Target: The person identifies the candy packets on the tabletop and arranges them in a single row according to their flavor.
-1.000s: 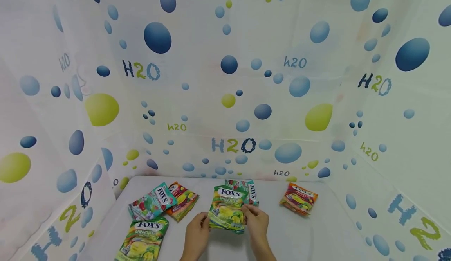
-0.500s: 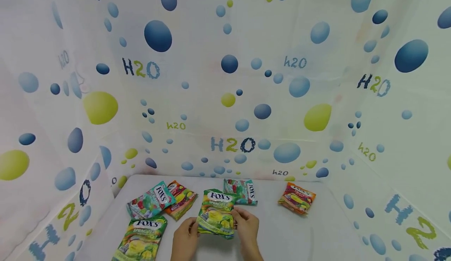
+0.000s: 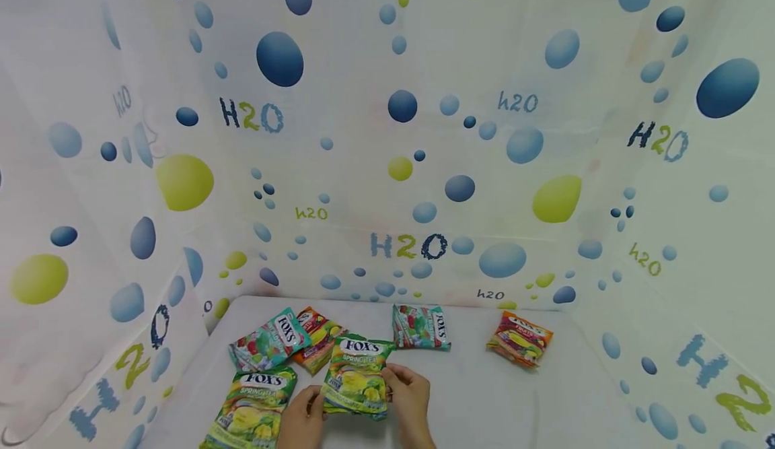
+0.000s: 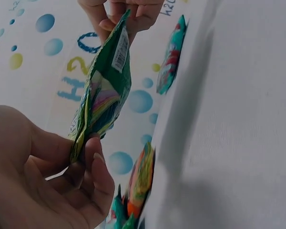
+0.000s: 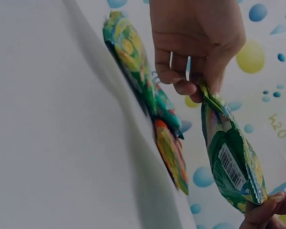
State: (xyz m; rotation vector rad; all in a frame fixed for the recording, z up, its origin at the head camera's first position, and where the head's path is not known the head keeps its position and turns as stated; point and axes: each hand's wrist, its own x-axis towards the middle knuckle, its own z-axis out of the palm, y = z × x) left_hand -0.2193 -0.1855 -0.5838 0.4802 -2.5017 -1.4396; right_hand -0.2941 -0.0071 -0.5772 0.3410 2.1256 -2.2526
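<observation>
Both hands hold up a green and yellow FOX'S Spring Tea candy bag (image 3: 358,376) by its side edges, tilted above the table. My left hand (image 3: 303,419) pinches its left edge between thumb and fingers, clearly seen in the left wrist view (image 4: 43,176). On the opposite edge, my right hand (image 3: 410,400) pinches with thumb and fingertips. The bag's dark green back, with a white barcode label (image 5: 232,167), shows in both wrist views. A second Spring Tea bag (image 3: 251,408) lies on the table left of my left hand.
A teal FOX'S bag (image 3: 266,342) overlaps an orange-red one (image 3: 317,349) at the left. Another teal bag (image 3: 422,328) lies at the back middle, and an orange FOX'S Fruits bag (image 3: 521,341) farther right. A bubble-patterned sheet (image 3: 339,260) encloses the white table (image 3: 484,408).
Both hands have moved left and slightly toward me with the Spring Tea bag. The teal bag at the back, partly covered before, now shows fully. The lying bags keep their places.
</observation>
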